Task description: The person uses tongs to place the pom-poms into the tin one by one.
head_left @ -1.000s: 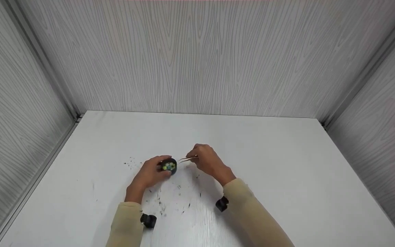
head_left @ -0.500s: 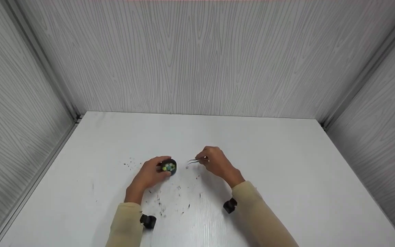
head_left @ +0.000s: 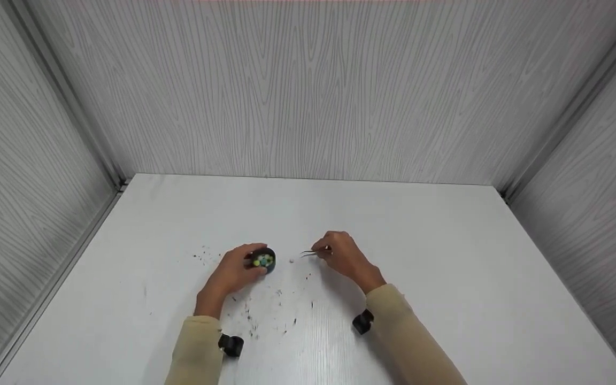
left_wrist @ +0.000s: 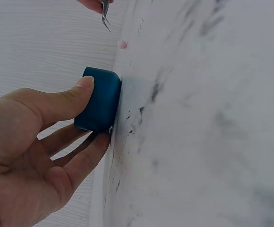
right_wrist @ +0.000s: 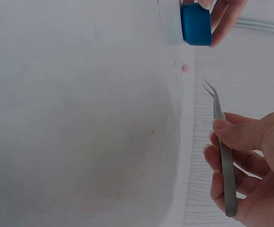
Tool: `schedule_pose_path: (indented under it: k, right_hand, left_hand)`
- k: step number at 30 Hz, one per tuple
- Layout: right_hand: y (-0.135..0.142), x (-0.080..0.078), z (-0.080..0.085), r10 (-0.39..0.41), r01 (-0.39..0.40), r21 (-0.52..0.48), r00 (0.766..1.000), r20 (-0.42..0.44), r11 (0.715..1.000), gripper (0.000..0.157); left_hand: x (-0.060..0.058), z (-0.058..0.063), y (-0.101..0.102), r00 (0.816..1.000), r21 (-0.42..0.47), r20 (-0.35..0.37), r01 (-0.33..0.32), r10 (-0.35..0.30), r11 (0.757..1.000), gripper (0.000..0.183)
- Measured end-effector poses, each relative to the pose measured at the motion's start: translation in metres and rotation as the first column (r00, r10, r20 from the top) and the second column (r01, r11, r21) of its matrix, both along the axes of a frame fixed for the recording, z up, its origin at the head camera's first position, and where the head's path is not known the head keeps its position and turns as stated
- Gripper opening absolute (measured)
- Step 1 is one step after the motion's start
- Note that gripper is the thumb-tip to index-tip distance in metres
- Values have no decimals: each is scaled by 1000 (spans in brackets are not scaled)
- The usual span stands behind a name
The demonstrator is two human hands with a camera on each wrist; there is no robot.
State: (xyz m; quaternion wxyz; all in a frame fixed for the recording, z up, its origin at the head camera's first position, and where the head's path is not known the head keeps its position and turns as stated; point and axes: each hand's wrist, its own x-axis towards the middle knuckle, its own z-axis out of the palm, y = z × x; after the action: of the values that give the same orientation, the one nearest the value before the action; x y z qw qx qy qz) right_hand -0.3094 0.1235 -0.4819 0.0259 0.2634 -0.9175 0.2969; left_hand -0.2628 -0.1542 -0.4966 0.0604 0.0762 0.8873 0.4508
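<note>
My left hand [head_left: 237, 270] holds a small dark blue round cup [left_wrist: 99, 100] between thumb and fingers, its base on the table. Yellow, green and pale blue beads [head_left: 263, 260] show inside it in the head view. A single pink bead [left_wrist: 122, 44] lies on the table just right of the cup. Further right, my right hand [head_left: 339, 254] pinches bent-tip metal tweezers [right_wrist: 226, 161] between thumb and fingers. The tweezer tips stand slightly apart, with nothing between them, pointing toward the pink bead without touching it.
Dark smudges and specks [head_left: 249, 318] mark the white table [head_left: 420, 240] in front of the cup. Grey wood-grain panels [head_left: 308, 91] enclose the table at the back and both sides. Each wrist carries a black camera [head_left: 231, 345].
My right hand has moved right with the tweezers, away from the cup. The pink bead now shows in the gap between them. My left hand and the cup have stayed put.
</note>
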Motion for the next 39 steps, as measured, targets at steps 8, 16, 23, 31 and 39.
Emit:
schedule_pose_path:
  k: [8, 16, 23, 31, 39]
  right_hand:
    - [-6, -2, -8, 15, -15, 1, 1000, -5, 1000, 17]
    - [-14, -3, -7, 10, -10, 34, 1000, 6, 999, 16]
    - [-19, -2, -6, 7, -8, 64, 1000, 15, 998, 17]
    - [-20, -4, -8, 2, -3, 88, 1000, 10, 996, 18]
    - [-19, -3, -5, -4, 2, 90, 1000, 14, 996, 18]
  left_hand:
    - [1, 0, -1, 1000, 10, -9, 4, -4, 1000, 57]
    - [2, 0, 0, 1000, 10, -12, 0, 0, 1000, 56]
    - [1, -1, -1, 1000, -6, -21, 3, -3, 1000, 56]
    - [1, -1, 0, 1000, 2, -19, 2, -2, 1000, 56]
    - [1, 0, 0, 1000, 18, 5, 3, -3, 1000, 57]
